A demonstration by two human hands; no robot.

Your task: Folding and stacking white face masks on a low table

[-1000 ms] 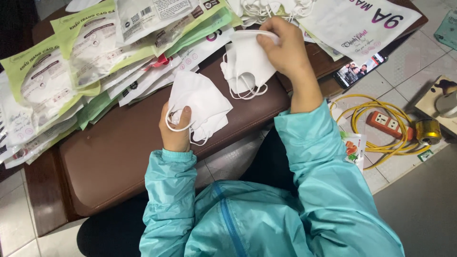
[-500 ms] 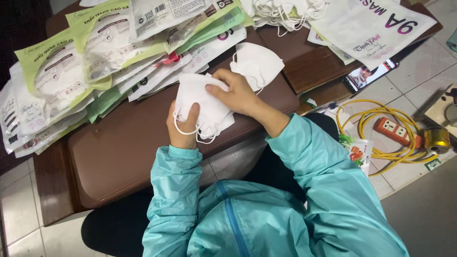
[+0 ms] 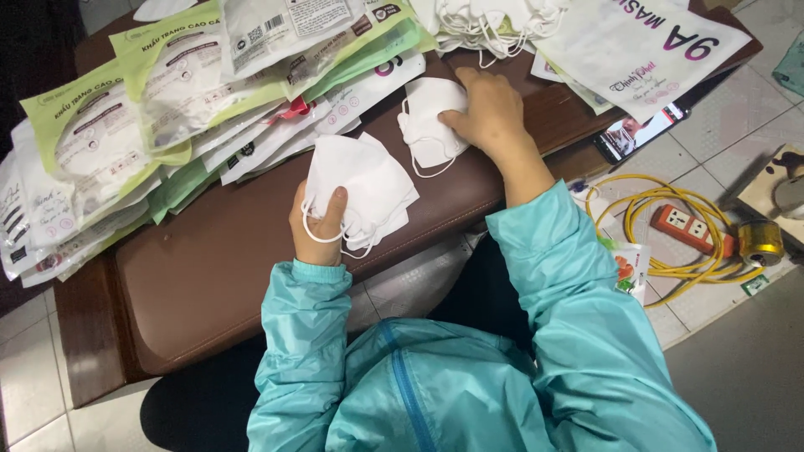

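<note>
My left hand (image 3: 319, 224) holds a small stack of folded white face masks (image 3: 362, 188) above the brown padded bench (image 3: 209, 268), thumb pressed on the front. My right hand (image 3: 492, 115) lies on another white mask (image 3: 427, 125) that rests on the bench top, fingers curled over its right edge. Both arms wear teal jacket sleeves.
Green-and-clear mask packets (image 3: 142, 125) are heaped over the bench's left and far side. A pile of loose white masks (image 3: 494, 21) and a large white bag (image 3: 641, 50) sit at the far right. A phone (image 3: 641, 134), a yellow cord with orange power strip (image 3: 687, 230) lie on the tiled floor.
My right hand left the stack in my left hand and moved back up to the right, landing on a single mask on the bench. The left hand stays put.
</note>
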